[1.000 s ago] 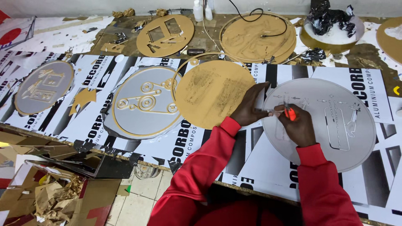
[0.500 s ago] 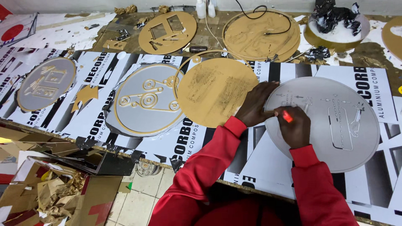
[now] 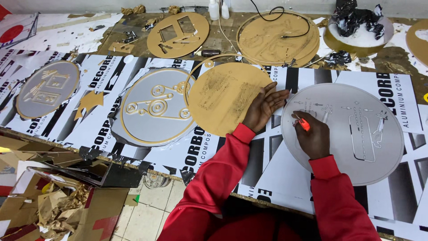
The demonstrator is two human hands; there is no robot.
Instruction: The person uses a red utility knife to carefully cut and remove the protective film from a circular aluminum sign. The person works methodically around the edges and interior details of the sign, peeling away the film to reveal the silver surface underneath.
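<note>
A round silver disc with thin cut-out figures lies on the printed sheets at the right. My right hand rests on the disc's left part and is shut on a small red-handled knife, tip pointing up-left at the disc. My left hand lies flat with fingers spread, partly on a round brown disc and reaching toward the silver disc's left rim. Both arms wear red sleeves.
A silver disc with raised brown figures lies left of the brown disc; another at far left. Brown discs, a cable and bottles line the back. Crumpled cardboard scraps lie on the floor below the table edge.
My left hand has slid off the silver disc's rim leftward and spread flat on the brown disc. My right hand with the knife stays on the silver disc.
</note>
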